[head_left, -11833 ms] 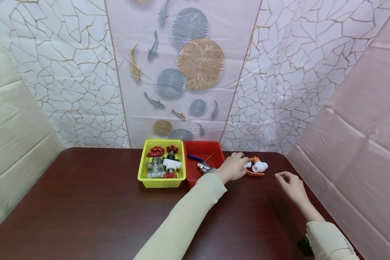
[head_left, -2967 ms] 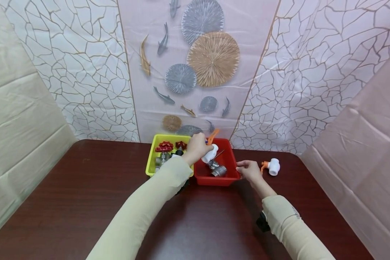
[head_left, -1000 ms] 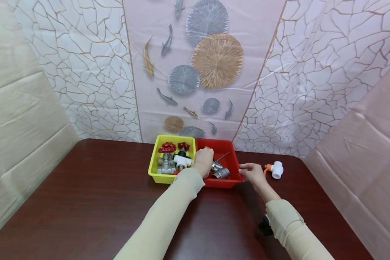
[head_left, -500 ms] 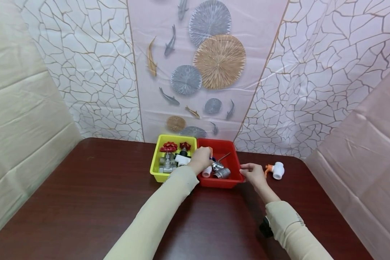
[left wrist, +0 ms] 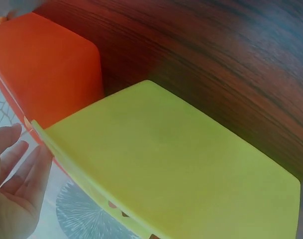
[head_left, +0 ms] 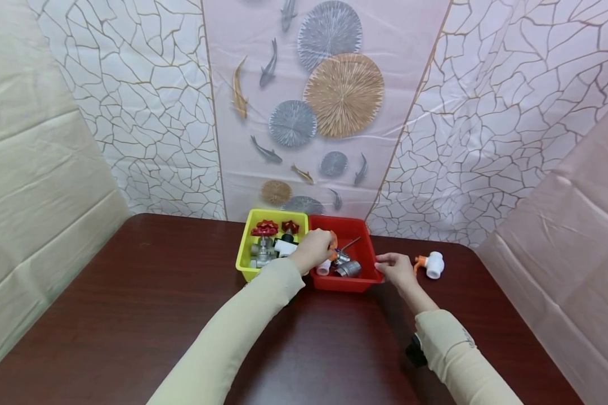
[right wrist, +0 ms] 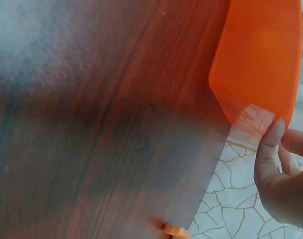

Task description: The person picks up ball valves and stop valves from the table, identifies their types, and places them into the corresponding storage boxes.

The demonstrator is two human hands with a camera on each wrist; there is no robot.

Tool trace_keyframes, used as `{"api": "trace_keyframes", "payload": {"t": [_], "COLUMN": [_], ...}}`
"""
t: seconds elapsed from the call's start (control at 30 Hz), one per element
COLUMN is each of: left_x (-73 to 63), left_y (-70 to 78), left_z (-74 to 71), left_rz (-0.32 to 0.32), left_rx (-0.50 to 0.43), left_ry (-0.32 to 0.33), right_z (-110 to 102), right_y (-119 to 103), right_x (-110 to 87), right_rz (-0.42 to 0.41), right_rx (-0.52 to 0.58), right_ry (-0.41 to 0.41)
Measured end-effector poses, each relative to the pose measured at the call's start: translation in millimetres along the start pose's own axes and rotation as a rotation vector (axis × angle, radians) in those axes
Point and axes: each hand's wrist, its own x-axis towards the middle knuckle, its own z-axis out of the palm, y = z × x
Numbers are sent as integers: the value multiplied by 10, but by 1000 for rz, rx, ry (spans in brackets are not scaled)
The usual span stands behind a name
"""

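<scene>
In the head view my left hand (head_left: pixel 311 250) hovers where the yellow bin (head_left: pixel 240 256) meets the red bin (head_left: pixel 347 286). Its fingers look loosely extended in the left wrist view, beside the bin rims. A white plastic ball valve (head_left: pixel 323 268) with an orange handle (head_left: pixel 333 242) lies in the red bin, right by those fingertips and partly hidden by the hand. Next to it are a metal valve body (head_left: pixel 348 269) and a smaller metal valve (head_left: pixel 342 257). My right hand (head_left: pixel 396 268) pinches the red bin's right rim between thumb and finger.
Another white ball valve (head_left: pixel 434 265) with an orange handle lies on the dark wooden table (head_left: pixel 344 343), right of my right hand. Inside the yellow bin sit metal and white valves with red handwheels (head_left: pixel 264 228). A patterned cloth wall (head_left: pixel 147 112) stands behind the bins.
Since three seconds ago, the white ball valve went from my left hand down into the red bin; that hand has now drawn slightly left. My right hand stays at the rim.
</scene>
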Motion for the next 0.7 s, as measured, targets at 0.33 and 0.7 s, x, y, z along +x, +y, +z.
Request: {"api": "trace_keyframes", "payload": {"t": [0.33,0.7], "left_x": [-112,-312], "left_y": [-67,-99], "left_z": [-37,-69], "left_rz": [94,125], "left_rx": [130,116], "left_ry": [8,-13], "right_z": [-48,-23], "right_y": [-61,-47], "right_x": [4,-17], "right_rz": [79,45], "right_rx": [50,2], "right_ry": [-58,-53]}}
